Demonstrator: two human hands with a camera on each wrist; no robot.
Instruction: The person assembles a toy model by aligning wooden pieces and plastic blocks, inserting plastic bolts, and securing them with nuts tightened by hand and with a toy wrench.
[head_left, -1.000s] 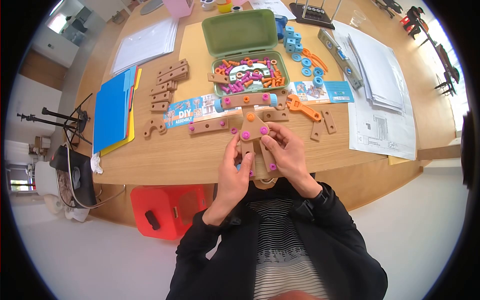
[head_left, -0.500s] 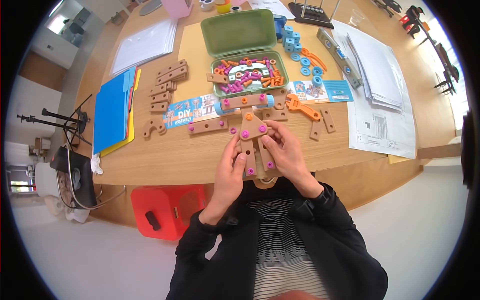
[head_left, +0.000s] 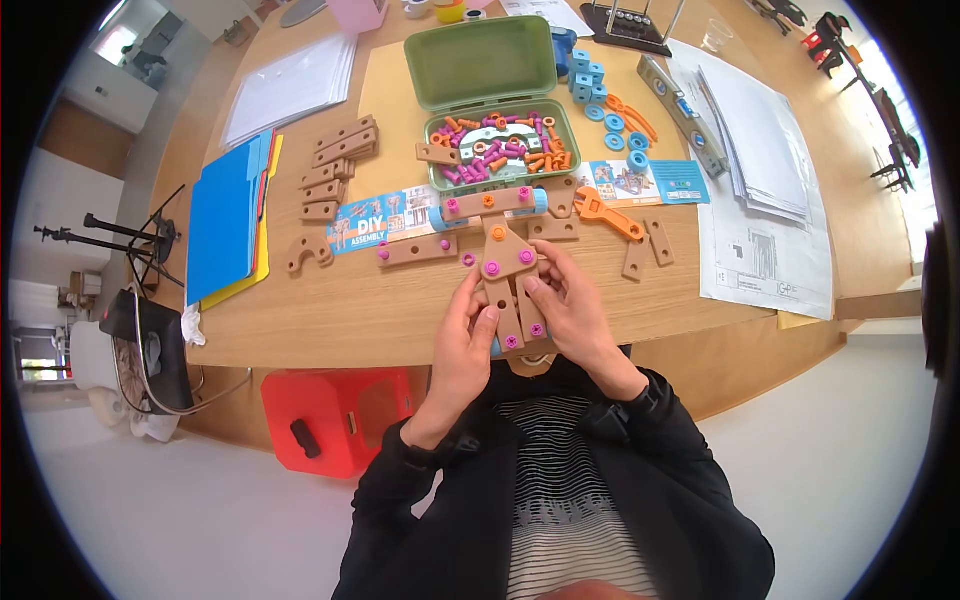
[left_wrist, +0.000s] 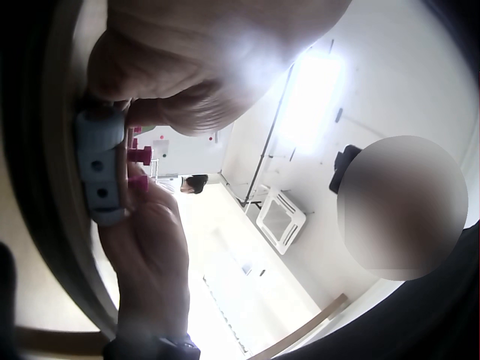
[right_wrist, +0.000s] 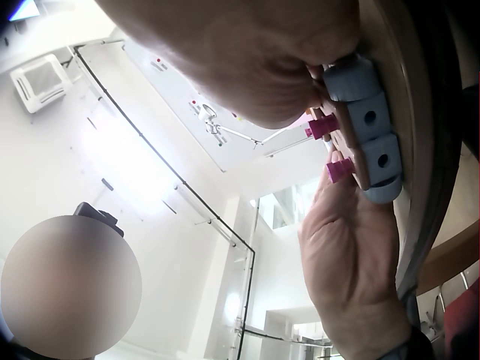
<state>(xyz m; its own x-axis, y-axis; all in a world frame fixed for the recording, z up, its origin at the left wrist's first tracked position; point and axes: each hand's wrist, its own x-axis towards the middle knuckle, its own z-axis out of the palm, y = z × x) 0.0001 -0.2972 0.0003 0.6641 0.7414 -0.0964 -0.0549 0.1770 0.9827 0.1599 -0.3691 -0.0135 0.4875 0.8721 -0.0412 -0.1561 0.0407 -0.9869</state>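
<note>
Both hands hold a toy assembly of brown strips at the table's near edge. Its triangular plate (head_left: pixel 510 256) has two magenta bolts and an orange one. Below the plate, two leg strips (head_left: pixel 508 318) lie close together, each with a magenta bolt near its lower end. A crossbar (head_left: pixel 488 202) with light blue ends tops it. My left hand (head_left: pixel 465 345) grips the left side, thumb along the left strip. On the other side my right hand (head_left: pixel 575 315) holds the right strip, thumb on top. Light blue blocks (right_wrist: pixel 375 124) show under the lower ends in the right wrist view.
Beyond the assembly stands an open green box (head_left: pixel 478 65) of bolts and nuts. Brown strips (head_left: pixel 345 142) lie to the left, with a bolted strip (head_left: pixel 418 251) nearer. An orange wrench (head_left: pixel 610 215), blue blocks (head_left: pixel 586 75) and a level (head_left: pixel 683 115) are to the right.
The lower ends of the two leg strips have come closer together, the left strip swinging rightward. Both hands keep their hold in nearly the same place.
</note>
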